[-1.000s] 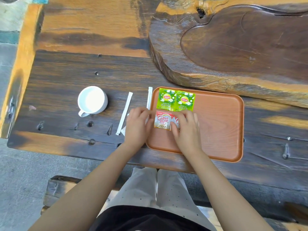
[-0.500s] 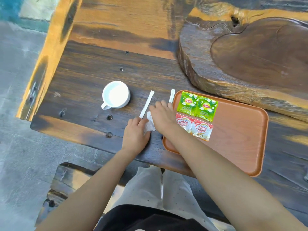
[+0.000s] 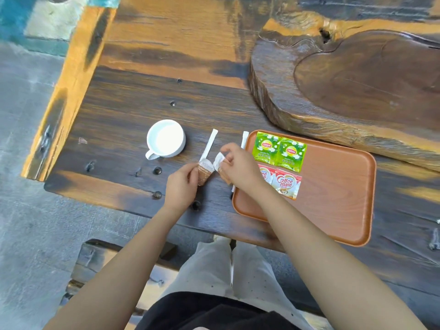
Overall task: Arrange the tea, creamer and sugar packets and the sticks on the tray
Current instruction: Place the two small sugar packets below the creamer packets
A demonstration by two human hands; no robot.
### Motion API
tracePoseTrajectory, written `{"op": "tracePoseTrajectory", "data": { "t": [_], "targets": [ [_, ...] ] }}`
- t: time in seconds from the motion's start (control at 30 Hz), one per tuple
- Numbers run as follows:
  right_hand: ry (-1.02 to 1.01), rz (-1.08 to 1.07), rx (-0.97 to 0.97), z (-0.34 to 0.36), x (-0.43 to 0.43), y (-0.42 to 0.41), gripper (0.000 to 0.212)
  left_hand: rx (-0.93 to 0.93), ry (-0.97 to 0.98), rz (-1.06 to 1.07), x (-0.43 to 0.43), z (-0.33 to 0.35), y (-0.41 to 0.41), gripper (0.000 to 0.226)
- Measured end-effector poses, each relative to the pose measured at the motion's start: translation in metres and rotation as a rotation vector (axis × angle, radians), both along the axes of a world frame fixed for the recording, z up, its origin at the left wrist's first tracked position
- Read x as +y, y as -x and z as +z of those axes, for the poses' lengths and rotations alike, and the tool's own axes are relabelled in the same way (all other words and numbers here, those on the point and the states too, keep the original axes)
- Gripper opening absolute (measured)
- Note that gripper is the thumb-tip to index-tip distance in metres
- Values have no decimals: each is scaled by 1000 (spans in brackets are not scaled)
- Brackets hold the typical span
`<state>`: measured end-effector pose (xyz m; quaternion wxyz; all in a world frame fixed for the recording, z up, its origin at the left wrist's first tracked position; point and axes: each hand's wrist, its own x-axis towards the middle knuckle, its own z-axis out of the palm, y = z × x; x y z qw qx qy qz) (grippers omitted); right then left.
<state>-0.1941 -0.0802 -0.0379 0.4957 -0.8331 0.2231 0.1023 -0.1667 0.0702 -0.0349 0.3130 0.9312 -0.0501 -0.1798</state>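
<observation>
An orange-brown tray (image 3: 333,206) lies on the dark wooden table. Two green Lipton tea packets (image 3: 279,151) sit side by side in its far left corner. Two Coffee-mate creamer packets (image 3: 287,184) lie just below them, the left one partly hidden by my right wrist. My left hand (image 3: 182,186) pinches one brown sugar packet (image 3: 205,171) left of the tray. My right hand (image 3: 235,166) grips another sugar packet (image 3: 219,163) beside it. One white wrapped stick (image 3: 210,144) rests on the table; a second stick (image 3: 244,139) lies along the tray's left rim.
A white empty cup (image 3: 165,139) stands on the table left of the sticks. A thick carved wooden slab (image 3: 357,86) fills the far right, close behind the tray. The table's near edge runs just below my hands, with a bench (image 3: 100,263) and grey floor beyond.
Both hands left the creamer packets on the tray and went left onto the table. Each hand has lifted one sugar packet. The view shifted, so the tray now sits further right.
</observation>
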Motion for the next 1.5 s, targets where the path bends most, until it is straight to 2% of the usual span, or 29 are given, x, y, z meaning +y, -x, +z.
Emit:
{"op": "tracePoseTrajectory", "data": {
  "t": [0.07,0.13,0.2,0.27,0.3,0.4,0.47,0.57,0.87,0.97,1.03,1.17,1.33,1.5],
  "targets": [
    [-254,-215,8,10,-2,11,18,291,340,307,-7,11,-1,25],
    [-558,-422,29,20,-5,25,17,533,618,468,-12,20,1,25],
    [-807,-539,62,25,-6,39,17,637,727,477,-17,27,3,23],
    [-850,-587,63,24,-9,54,15,695,787,467,-22,29,6,18],
    [-779,-593,51,20,-10,62,15,712,796,457,-24,29,8,17],
    [-341,-490,36,5,-16,88,23,711,731,405,-30,27,12,22],
    [-171,-412,41,-1,-20,102,26,685,680,387,-33,25,14,23],
    [-39,-291,51,-6,-21,110,23,660,667,383,-38,27,16,15],
    [312,113,-33,-25,-19,110,21,683,709,429,-38,27,11,16],
    [497,80,-124,-32,-19,118,24,682,705,434,-38,25,10,19],
    [518,44,-155,-32,-19,124,23,682,710,435,-37,23,10,23],
    [458,113,-148,-35,-13,132,24,691,711,429,-40,20,12,27],
    [387,96,-142,-35,-5,128,26,683,684,403,-42,19,13,30],
    [392,121,-141,-35,-5,127,28,638,623,303,-42,19,11,31]
  ]
}}
